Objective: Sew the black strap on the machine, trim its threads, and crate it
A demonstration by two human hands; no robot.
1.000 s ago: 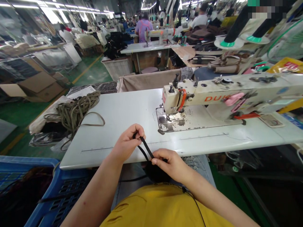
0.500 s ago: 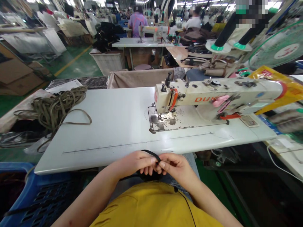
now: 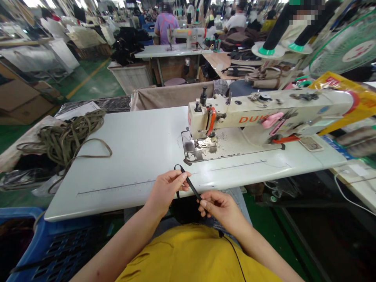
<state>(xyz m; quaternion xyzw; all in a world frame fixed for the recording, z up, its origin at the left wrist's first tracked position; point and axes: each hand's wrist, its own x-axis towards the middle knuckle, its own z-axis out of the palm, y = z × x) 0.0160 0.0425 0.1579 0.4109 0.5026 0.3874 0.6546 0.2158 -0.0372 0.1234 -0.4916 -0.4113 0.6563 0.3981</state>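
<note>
A narrow black strap [image 3: 193,188] runs slantwise between my two hands at the front edge of the sewing table [image 3: 138,145]. My left hand [image 3: 170,186] pinches it between thumb and fingers, and a small loop of it curls up above the fingertips. Lower and to the right, my right hand [image 3: 216,205] is closed on the strap's other part. Beyond my hands stands a sewing machine [image 3: 235,117], its needle area and stained metal plate just past the loop. Dark material lies in my lap below the hands, its shape unclear.
A tangle of olive strapping [image 3: 73,135] lies at the table's left end. Below it is a blue plastic basket [image 3: 58,243]. Thread cones [image 3: 272,41] and a green fan [image 3: 349,51] stand at the right. Farther back, a person in purple [image 3: 167,27] is near another sewing machine.
My left hand has moved up and left, away from the right hand, so a length of strap now shows between them. My right hand stays nearly in place.
</note>
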